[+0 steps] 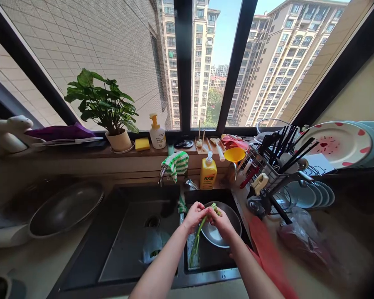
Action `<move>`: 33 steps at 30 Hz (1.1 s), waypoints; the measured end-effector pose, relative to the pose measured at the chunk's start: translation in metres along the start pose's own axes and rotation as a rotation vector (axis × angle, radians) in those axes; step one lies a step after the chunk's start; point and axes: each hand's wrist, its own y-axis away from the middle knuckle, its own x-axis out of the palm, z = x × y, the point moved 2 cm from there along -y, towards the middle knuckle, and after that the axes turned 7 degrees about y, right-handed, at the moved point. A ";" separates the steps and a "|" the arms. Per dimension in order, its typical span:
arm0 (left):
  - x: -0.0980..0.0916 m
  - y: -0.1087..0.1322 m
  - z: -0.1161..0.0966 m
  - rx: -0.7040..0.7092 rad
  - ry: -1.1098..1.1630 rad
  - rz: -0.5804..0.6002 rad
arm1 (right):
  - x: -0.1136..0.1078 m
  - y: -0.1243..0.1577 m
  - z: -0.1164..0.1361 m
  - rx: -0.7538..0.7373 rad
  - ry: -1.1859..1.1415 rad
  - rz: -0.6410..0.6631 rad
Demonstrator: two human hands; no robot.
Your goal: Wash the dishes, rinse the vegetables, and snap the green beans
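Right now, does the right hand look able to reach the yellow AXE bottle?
Probably yes: nothing visible blocks the way to the yellow bottle, though the right hand is holding green stalks.

Bare forearms (163, 261) taper to the bare left hand (195, 216) and bare right hand (221, 222).

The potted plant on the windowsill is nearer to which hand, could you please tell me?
Left: the left hand is in front of the potted plant and to its right, holding green stalks; the right hand, on the same stalks, is farther right.
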 end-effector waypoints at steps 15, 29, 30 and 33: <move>0.000 0.013 0.004 -0.178 0.045 0.223 | -0.021 0.000 0.008 0.181 -0.379 0.077; 0.010 0.000 0.014 -0.010 -0.104 -0.064 | -0.021 0.007 -0.005 0.009 -0.052 -0.073; 0.010 -0.001 0.014 -0.003 -0.111 -0.071 | -0.021 0.007 -0.005 0.018 -0.040 -0.078; 0.010 -0.006 0.017 0.030 -0.054 -0.130 | -0.021 0.009 -0.004 0.030 0.020 -0.083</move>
